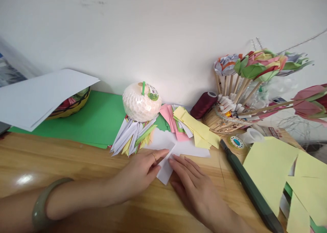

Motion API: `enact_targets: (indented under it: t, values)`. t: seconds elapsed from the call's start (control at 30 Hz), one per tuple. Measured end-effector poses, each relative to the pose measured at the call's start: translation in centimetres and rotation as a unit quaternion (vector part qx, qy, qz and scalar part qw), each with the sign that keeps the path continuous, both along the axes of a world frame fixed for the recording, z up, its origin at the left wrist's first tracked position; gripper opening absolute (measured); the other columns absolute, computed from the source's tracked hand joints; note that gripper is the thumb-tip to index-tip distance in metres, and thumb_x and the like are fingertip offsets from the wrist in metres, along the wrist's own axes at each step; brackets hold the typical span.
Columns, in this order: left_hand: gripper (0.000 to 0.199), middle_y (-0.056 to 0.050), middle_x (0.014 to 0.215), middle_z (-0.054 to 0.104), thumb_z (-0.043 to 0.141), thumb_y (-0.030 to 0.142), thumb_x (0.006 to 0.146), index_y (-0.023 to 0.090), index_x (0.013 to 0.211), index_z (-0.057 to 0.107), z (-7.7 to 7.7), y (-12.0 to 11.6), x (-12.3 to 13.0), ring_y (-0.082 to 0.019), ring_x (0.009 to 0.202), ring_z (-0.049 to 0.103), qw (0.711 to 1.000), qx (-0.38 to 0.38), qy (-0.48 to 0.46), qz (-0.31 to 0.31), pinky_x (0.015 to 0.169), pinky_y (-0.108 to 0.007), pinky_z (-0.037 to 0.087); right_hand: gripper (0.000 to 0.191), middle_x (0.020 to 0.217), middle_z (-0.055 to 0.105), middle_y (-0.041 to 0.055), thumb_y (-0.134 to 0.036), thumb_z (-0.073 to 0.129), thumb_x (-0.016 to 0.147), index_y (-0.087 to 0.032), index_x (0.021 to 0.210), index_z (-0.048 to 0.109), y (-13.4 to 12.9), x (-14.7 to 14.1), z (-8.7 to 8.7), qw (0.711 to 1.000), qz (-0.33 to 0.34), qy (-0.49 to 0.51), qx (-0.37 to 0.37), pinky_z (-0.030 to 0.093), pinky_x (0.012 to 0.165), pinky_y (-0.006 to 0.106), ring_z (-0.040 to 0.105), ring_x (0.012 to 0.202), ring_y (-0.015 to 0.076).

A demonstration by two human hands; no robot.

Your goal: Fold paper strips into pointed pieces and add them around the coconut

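A small folded white paper strip (165, 173) lies at a slant on the wooden table between my two hands. My left hand (143, 170), with a ring on one finger, pinches its left side between index finger and thumb. From the right, my right hand (195, 182) presses its fingertips onto the strip's edge, its thumb mostly hidden below the fingers. Just beyond the fingers lie white paper pieces (192, 149). Bundles of folded paper strips (133, 137), white, yellow and green, sit past my left hand.
Behind stand a wrapped white fruit (141, 102), a dark red thread spool (203, 105) and a basket (219, 122) of paper flowers. Pink and yellow slips (196, 125) lie nearby. At right are a dark green long tool (247, 185) and yellow sheets (270, 168); at left, green sheets (102, 113).
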State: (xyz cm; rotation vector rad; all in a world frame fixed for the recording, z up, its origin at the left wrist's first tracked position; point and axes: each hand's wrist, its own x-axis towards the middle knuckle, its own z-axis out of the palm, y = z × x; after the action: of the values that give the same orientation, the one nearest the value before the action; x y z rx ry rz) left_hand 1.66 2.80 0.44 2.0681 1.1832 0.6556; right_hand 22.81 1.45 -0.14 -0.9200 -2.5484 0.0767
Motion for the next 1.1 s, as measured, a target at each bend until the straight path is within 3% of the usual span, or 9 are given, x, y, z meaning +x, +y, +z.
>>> enact_targets:
  t: [0.1, 0.23, 0.43, 0.57, 0.77, 0.93, 1.1]
  values:
    - [0.047, -0.002, 0.116, 0.063, 0.048, 0.006, 0.083, 0.023, 0.127, 0.051, 0.2, 0.0, 0.2, -0.014, 0.094, 0.062, 0.999, -0.021, -0.041, -0.016, 0.084, -0.027, 0.052, 0.026, 0.108, 0.068, 0.0102, -0.016, 0.038, 0.097, -0.012, 0.110, 0.060, -0.2, 0.2, 0.9, 0.998, 0.028, 0.015, 0.048, 0.051, 0.090, 0.037, 0.059, 0.108, 0.0201]
    - [0.045, -0.002, 0.113, 0.061, 0.046, 0.003, 0.083, 0.023, 0.122, 0.054, 0.0, -0.1, 0.1, -0.014, 0.104, 0.057, 0.998, 0.034, -0.037, -0.038, 0.091, -0.029, 0.048, 0.035, 0.095, 0.070, 0.0071, -0.014, 0.030, 0.098, -0.017, 0.096, 0.065, -0.5, 0.4, 1.5, 0.995, 0.033, 0.006, 0.093, 0.050, 0.080, 0.030, 0.061, 0.096, 0.0174]
    - [0.025, -0.002, 0.095, 0.059, 0.050, 0.004, 0.081, 0.019, 0.095, 0.065, -0.6, -0.3, -0.2, -0.014, 0.087, 0.057, 0.996, 0.080, 0.026, -0.033, 0.079, -0.027, 0.048, 0.026, 0.084, 0.065, 0.0057, -0.017, 0.038, 0.096, -0.017, 0.087, 0.063, -0.4, 0.1, 0.7, 1.000, -0.024, -0.002, 0.015, 0.044, 0.067, 0.030, 0.056, 0.076, 0.0176]
    - [0.015, 0.000, 0.086, 0.060, 0.053, 0.009, 0.083, 0.018, 0.079, 0.064, -0.5, -0.5, -0.2, -0.015, 0.081, 0.055, 0.984, 0.149, 0.065, -0.067, 0.074, -0.028, 0.046, 0.021, 0.088, 0.065, 0.0063, -0.015, 0.041, 0.095, -0.015, 0.094, 0.062, -0.3, 0.0, 0.9, 1.000, 0.007, 0.005, 0.011, 0.043, 0.070, 0.031, 0.056, 0.081, 0.0190]
    - [0.023, -0.002, 0.082, 0.061, 0.042, 0.007, 0.088, 0.015, 0.081, 0.063, -0.8, -0.6, -0.1, -0.015, 0.077, 0.055, 0.963, 0.225, 0.102, -0.110, 0.069, -0.025, 0.047, 0.036, 0.085, 0.066, 0.0055, -0.017, 0.026, 0.100, -0.014, 0.091, 0.060, -0.5, 0.0, 1.2, 0.997, 0.071, 0.015, -0.014, 0.043, 0.072, 0.031, 0.057, 0.083, 0.0187]
    - [0.024, -0.005, 0.094, 0.064, 0.040, 0.009, 0.091, 0.013, 0.081, 0.061, -1.2, -0.6, -0.1, -0.018, 0.089, 0.056, 0.949, 0.277, 0.079, -0.129, 0.079, -0.029, 0.050, 0.011, 0.085, 0.065, 0.0045, -0.014, 0.049, 0.093, -0.016, 0.093, 0.060, -0.4, 0.0, 0.7, 0.995, 0.032, 0.074, -0.051, 0.046, 0.071, 0.031, 0.056, 0.082, 0.0184]
    - [0.022, -0.008, 0.087, 0.063, 0.041, 0.007, 0.088, 0.011, 0.082, 0.061, -1.4, -1.3, -0.1, -0.019, 0.079, 0.056, 0.924, 0.334, 0.123, -0.143, 0.068, -0.030, 0.053, 0.011, 0.085, 0.063, 0.0038, -0.012, 0.052, 0.090, -0.019, 0.090, 0.061, 0.1, 0.4, 0.4, 0.987, 0.007, 0.107, -0.123, 0.047, 0.067, 0.030, 0.054, 0.079, 0.0172]
